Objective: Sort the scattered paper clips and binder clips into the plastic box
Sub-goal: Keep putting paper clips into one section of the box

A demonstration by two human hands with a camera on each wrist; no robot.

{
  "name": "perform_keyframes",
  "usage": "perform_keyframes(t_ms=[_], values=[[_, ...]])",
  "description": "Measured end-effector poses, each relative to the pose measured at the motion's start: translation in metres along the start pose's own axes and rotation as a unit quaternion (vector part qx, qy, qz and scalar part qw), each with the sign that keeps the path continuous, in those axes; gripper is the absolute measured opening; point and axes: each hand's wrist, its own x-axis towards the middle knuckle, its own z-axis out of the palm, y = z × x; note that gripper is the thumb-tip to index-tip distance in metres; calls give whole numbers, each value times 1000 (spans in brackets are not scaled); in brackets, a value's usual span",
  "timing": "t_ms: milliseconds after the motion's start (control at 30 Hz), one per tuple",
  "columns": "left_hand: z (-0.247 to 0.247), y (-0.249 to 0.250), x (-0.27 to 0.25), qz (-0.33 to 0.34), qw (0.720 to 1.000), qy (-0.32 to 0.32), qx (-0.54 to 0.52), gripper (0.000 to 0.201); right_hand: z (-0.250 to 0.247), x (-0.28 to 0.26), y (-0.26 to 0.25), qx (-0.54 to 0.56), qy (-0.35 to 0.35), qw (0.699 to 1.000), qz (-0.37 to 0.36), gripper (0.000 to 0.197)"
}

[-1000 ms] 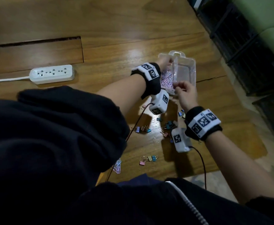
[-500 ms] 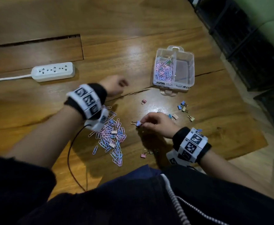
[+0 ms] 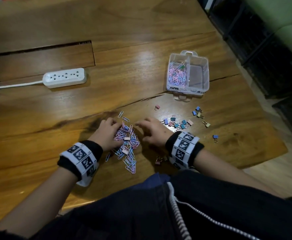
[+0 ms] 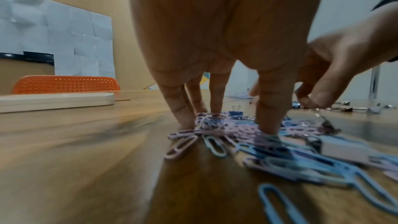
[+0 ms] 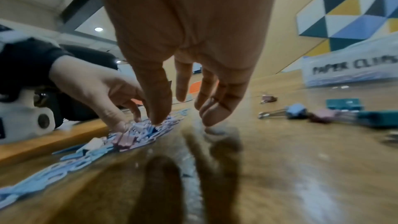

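A heap of pink and blue paper clips (image 3: 127, 144) with a few binder clips mixed in lies on the wooden table near its front edge. My left hand (image 3: 114, 134) presses its fingertips (image 4: 267, 125) onto the heap's left side. My right hand (image 3: 142, 131) hovers at the heap's right edge with fingers spread; its thumb (image 5: 156, 117) touches the clips. Neither hand grips anything. The clear plastic box (image 3: 202, 87) stands open at the far right, paper clips (image 3: 177, 75) filling its left compartment. Loose binder clips (image 3: 180, 123) lie between box and right hand.
A white power strip (image 3: 64, 77) with its cord sits at the far left. One pink binder clip (image 3: 157, 107) lies alone before the box, and another blue one (image 3: 215, 136) at the right. The table's right edge (image 3: 269, 134) drops to the floor.
Both hands left the box a second ago. Since half a second ago the left hand has come back onto the heap and the right hand has moved left to the heap's edge.
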Motion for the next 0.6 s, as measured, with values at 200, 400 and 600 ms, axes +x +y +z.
perform_keyframes(t_ms=[200, 400, 600], values=[[17, 10, -9, -25, 994, 65, -79, 40, 14, 19, -11, -91, -37, 994, -39, 57], [22, 24, -10, -45, 985, 66, -150, 27, 12, 17, -6, -88, -21, 996, -17, 30], [20, 24, -7, -77, 936, 17, -342, 23, 1, 8, 7, -62, -14, 997, 35, 28]])
